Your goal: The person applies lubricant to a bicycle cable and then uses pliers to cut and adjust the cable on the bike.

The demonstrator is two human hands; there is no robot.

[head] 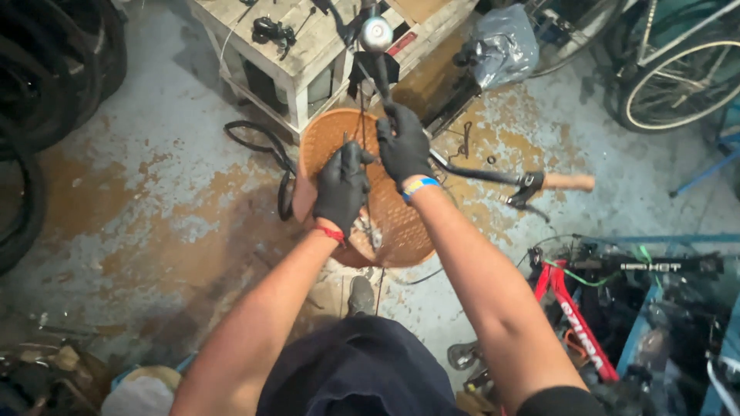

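Both gloved hands — left hand (341, 187), right hand (403, 146) — are closed on a black handlebar (493, 176), held above an orange stool (401, 219) — stained concrete floor (154, 192) below.

Both gloved hands, left hand (341, 185) and right hand (402, 145), grasp a handlebar (493, 176) above an orange basket (401, 223).

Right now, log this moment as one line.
left hand: black glove, gripping thin tool | right hand: black glove, holding black bicycle handlebar | below: round orange woven stool

two gloved hands (341, 185), one orange basket (401, 223).
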